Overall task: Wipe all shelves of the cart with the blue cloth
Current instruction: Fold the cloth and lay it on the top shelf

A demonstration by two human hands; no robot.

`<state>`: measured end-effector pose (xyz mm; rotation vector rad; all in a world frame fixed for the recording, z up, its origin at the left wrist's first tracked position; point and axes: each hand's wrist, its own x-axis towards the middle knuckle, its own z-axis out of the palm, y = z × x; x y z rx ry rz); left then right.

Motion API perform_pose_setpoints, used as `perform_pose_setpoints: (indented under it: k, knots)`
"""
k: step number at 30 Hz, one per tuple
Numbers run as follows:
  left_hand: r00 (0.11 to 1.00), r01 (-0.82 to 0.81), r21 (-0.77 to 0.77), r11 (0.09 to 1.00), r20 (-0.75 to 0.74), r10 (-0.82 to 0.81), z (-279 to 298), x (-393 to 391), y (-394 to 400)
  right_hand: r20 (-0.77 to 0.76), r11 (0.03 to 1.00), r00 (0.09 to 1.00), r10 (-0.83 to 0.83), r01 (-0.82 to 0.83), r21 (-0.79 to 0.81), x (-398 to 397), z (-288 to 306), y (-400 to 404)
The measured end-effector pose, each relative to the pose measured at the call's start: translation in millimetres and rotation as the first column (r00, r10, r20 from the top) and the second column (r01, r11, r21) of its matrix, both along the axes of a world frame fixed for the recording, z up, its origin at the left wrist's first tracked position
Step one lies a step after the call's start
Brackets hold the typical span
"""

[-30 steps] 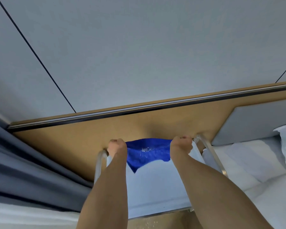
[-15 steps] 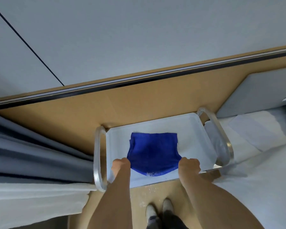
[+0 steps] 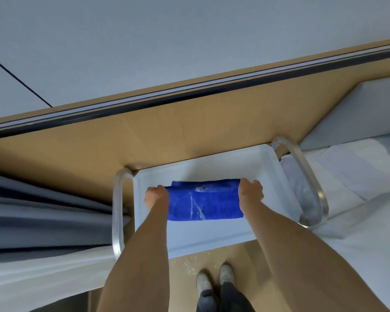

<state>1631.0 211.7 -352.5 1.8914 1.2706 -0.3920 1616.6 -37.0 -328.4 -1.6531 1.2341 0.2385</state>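
Note:
A blue cloth lies folded over on the white top shelf of the cart, with pale streaks on it. My left hand grips the cloth's left edge, fingers curled. My right hand grips its right edge the same way. Both hands sit over the middle of the shelf, with the cloth stretched between them. Curved metal handles stand at the cart's left end and right end. Lower shelves are hidden under the top one.
A wooden wall panel runs right behind the cart. Grey curtains hang at the left. A bed with white sheets touches the cart's right side. My feet stand on the floor in front.
A second ago the cloth was held up at the far edge. It was then drawn to the near edge, and now its near edge is folded back towards the middle.

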Motion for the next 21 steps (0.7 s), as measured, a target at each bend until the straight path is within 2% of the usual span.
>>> perform_pose_setpoints:
  k: [7, 10, 15, 21]
  knots:
    - [0.991, 0.062, 0.035, 0.997, -0.124, -0.057, -50.0, -19.4, -17.8, -0.168, 0.98, 0.969, 0.179, -0.19, -0.057, -9.6, -77.3, 21.9]
    - [0.982, 0.079, 0.092, 0.993, -0.176, -0.062, -82.5, -24.5, -18.8, -0.188, 0.965, 0.955, 0.227, -0.247, -0.089, -20.9, -106.7, 33.8]
    - [0.983, 0.051, 0.132, 0.99, -0.179, -0.026, -113.6, -16.3, -18.7, -0.171, 0.944, 0.934, 0.314, -0.326, -0.043, -18.5, -135.6, 48.2]
    - [0.961, 0.135, 0.028, 0.99, -0.249, -0.124, -121.8, -2.0, -5.9, -0.189, 0.928, 0.918, 0.349, -0.366, -0.067, -13.8, -147.3, 43.8]
